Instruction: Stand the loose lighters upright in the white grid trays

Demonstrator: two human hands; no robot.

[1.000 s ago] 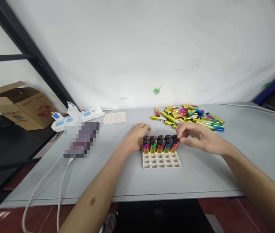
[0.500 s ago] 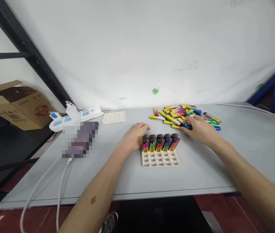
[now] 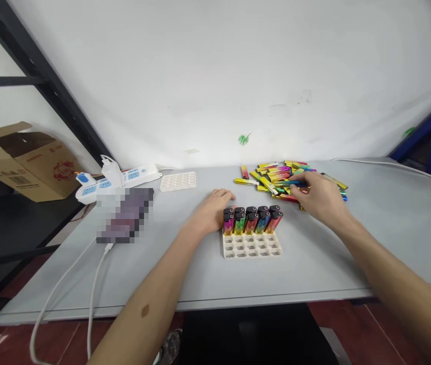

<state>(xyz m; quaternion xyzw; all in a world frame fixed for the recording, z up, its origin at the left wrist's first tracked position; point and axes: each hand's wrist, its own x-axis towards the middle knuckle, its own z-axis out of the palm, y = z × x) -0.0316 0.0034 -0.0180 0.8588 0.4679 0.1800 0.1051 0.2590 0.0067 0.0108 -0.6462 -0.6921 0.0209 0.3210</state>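
My left hand (image 3: 212,209) rests on the table at the left rear corner of a white grid tray (image 3: 252,248), fingers apart and nothing visible in them. Part of its thumb side is hidden behind the lighters. Two rows of upright lighters (image 3: 251,223) with black tops and shiny coloured bodies fill the tray's far sockets; the near sockets hold none. Over a loose heap of lighters (image 3: 276,175) at the back right, my right hand (image 3: 319,195) pinches a blue lighter (image 3: 291,182) between thumb and fingers. Its tip points left.
A second white grid tray (image 3: 178,181) lies at the back left. Beside it are a white power strip (image 3: 139,175) with plugs, a blurred-out dark device (image 3: 128,215) and white cables (image 3: 96,284). A cardboard box (image 3: 33,162) stands farther left; a wall (image 3: 215,101) rises behind.
My right hand has shifted slightly right and back over the heap. The black-ended lighter at its fingertips is no longer seen there; a blue one now shows. My left hand stays by the tray.
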